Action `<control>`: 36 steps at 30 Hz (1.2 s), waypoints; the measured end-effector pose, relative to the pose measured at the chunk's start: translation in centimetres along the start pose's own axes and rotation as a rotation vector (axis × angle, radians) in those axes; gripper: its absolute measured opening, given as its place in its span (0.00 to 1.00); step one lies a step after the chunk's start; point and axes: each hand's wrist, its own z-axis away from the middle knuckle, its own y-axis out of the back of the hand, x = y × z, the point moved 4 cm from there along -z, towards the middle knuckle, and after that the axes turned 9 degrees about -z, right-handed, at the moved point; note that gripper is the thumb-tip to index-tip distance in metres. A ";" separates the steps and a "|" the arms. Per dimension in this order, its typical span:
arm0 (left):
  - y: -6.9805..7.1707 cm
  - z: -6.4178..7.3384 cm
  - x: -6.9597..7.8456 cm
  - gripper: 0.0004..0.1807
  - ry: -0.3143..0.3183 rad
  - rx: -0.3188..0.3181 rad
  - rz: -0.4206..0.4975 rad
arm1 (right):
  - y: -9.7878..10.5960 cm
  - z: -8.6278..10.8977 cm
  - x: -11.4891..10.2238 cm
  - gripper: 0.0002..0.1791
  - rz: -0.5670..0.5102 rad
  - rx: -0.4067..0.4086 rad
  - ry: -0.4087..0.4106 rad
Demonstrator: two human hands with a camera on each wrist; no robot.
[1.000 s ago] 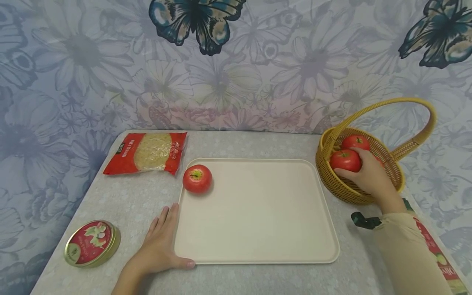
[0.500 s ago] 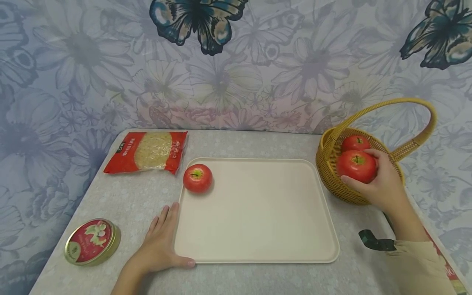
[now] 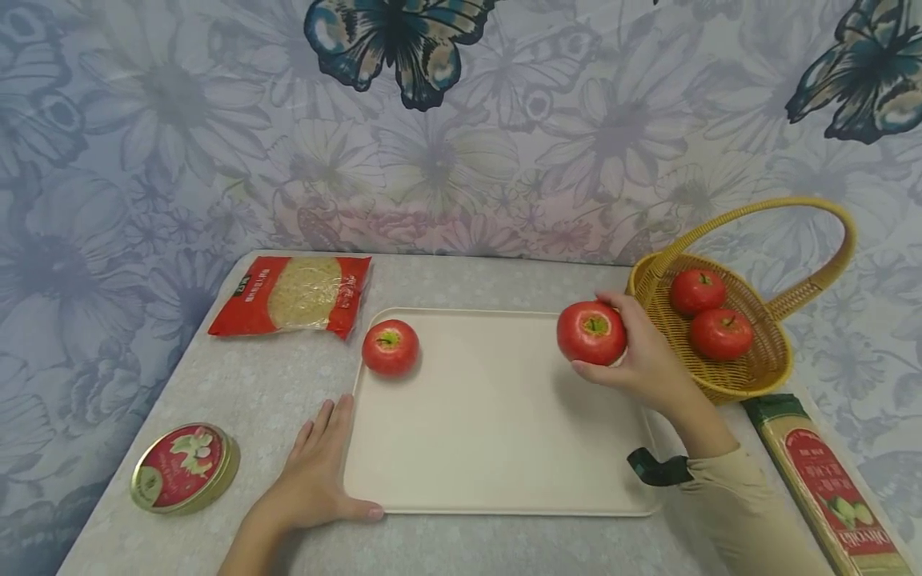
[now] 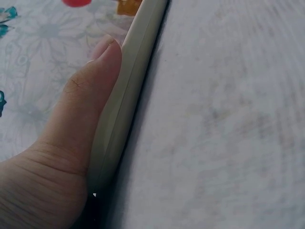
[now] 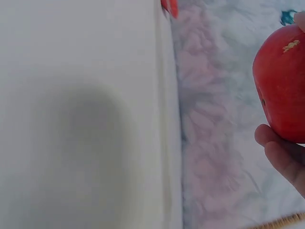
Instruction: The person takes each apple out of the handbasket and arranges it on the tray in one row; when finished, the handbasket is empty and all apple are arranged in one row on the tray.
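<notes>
Four round red apples in all: one apple in the grip (image 3: 591, 333), one apple at the far left corner (image 3: 390, 348) of a single cream rectangular tray with rounded corners (image 3: 497, 432), and two — a rear apple (image 3: 698, 291) and a front apple (image 3: 722, 334) — inside one yellow woven basket with a tall arched handle (image 3: 749, 372).

The right hand (image 3: 648, 356) reaches in from the near right, clamped round its apple, thumb on the near side and fingers on the far; the apple hangs above the tray's far right part, a soft shadow below. A dark band (image 3: 657, 468) sits at that wrist, by a beige sleeve (image 3: 742, 508).

The left hand (image 3: 313, 472) lies at the tray's near left corner — fingers straight and close together along the left edge, thumb spread away along the near edge and touching its side.

Around them: one red-and-clear plastic bag (image 3: 302, 294), one flat round red-and-gold tin (image 3: 186, 468), one long red-and-tan package (image 3: 828, 488).
</notes>
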 end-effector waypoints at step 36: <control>-0.2 0.0 -0.1 0.88 0.022 -0.017 0.002 | -16.8 -7.8 0.5 0.48 0.001 -0.297 -0.078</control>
